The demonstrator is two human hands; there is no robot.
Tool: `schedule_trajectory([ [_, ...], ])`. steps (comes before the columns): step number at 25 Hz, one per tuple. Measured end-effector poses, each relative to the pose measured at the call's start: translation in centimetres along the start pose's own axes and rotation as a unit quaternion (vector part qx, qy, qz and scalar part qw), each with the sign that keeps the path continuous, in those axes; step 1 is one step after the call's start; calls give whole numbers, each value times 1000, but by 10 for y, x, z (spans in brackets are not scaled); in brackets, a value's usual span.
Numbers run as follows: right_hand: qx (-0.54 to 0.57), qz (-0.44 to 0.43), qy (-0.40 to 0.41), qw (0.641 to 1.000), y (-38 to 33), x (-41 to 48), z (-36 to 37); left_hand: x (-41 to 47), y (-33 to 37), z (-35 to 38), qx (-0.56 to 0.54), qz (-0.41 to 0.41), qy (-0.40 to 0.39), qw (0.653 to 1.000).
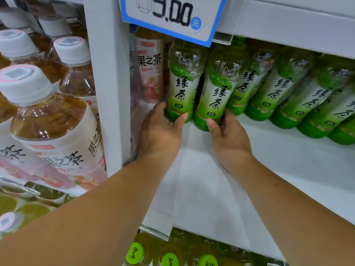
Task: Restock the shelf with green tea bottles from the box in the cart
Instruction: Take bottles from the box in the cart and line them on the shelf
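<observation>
Two hands: both of mine reach deep into the shelf (211, 179), one at the foot of each green tea bottle.
Left hand (159, 131): wrapped round the base of the left bottle (182, 83); thumb across the front, my fingers (159, 107) curled behind its left side, clamped on it.
Right hand (230, 139): gripping the base of the right bottle (215, 93); thumb on the front, fingers curled round its right side, clamped on it.
Left bottle: near the shelf's back left corner, just beside a peach tea bottle (149, 68) on its left.
Right bottle: just beside the left bottle; touching or a sliver apart, I cannot tell.
Bases: both low at the shelf board; whether they rest fully on it I cannot tell.
Row of green tea bottles (278, 87): same label, lined along the back edge from the right bottle towards the shelf's right end.
Front edge: my forearms cross above it.
Price tag (172, 16): blue-bordered, hanging from the shelf above, hiding the caps of my two bottles.
Upright post (109, 83): white, at the shelf's left edge; beyond it stand amber tea bottles (50, 121) with white caps.
Below: green caps (134, 252) show under the shelf's front edge.
</observation>
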State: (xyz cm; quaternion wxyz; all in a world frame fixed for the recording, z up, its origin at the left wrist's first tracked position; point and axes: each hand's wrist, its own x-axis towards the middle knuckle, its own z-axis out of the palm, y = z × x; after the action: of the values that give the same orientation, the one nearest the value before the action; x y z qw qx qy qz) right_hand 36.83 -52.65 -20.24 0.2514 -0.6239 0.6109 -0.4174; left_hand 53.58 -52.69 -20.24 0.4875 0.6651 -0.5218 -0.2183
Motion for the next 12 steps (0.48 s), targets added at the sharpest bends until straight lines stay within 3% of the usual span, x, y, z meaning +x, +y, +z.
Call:
schedule_trajectory([
  [7,-22,1,-13,1000,-2,0,0,-1,2,-2,-18,-24,-10,1000],
  [12,17,47,-53,997,-10,1,-7,-9,7,-9,47,-18,-41,998],
])
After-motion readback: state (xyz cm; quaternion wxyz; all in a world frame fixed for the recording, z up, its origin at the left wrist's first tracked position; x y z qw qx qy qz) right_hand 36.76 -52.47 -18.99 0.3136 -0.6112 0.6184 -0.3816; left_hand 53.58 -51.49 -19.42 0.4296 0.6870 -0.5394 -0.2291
